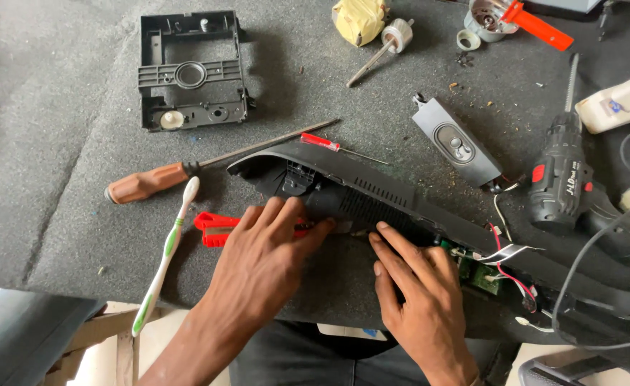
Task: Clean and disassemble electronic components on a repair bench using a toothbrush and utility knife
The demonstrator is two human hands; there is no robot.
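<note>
Black plastic housing (372, 196), long and curved with ribbed slots, lies across the middle of the grey felt surface (57, 164) and runs toward its right edge, where a green circuit board (481, 275) and thin wires (508, 275) show from under it.

Near the left edge of the surface, at the near side, a white and green toothbrush (163, 257) lies almost upright, with its bristle end just beside a long screwdriver (186, 170) with a brown handle. Toward the far left corner rests a black plastic frame (192, 70) with a round opening. A red tool (215, 229) lies just right of the toothbrush, partly under the left hand (265, 261). This hand is open and lies flat, fingers spread, the fingertips touching the near edge of the housing; it grips nothing. A small red screwdriver (329, 145) lies just behind the housing.

The right hand (419, 289) is also open, its fingers stretched and pressing on the near edge of the housing, close to the left hand but apart from it.

Further right, a black oblong speaker (456, 143) lies behind the housing. Near the right edge a black cordless drill (565, 179) rests with its bit pointing to the far side, and a black cable (601, 250) curves over the housing end. At the far edge stand a yellowish tape roll (359, 20) and a small motor with a red part (504, 16).
</note>
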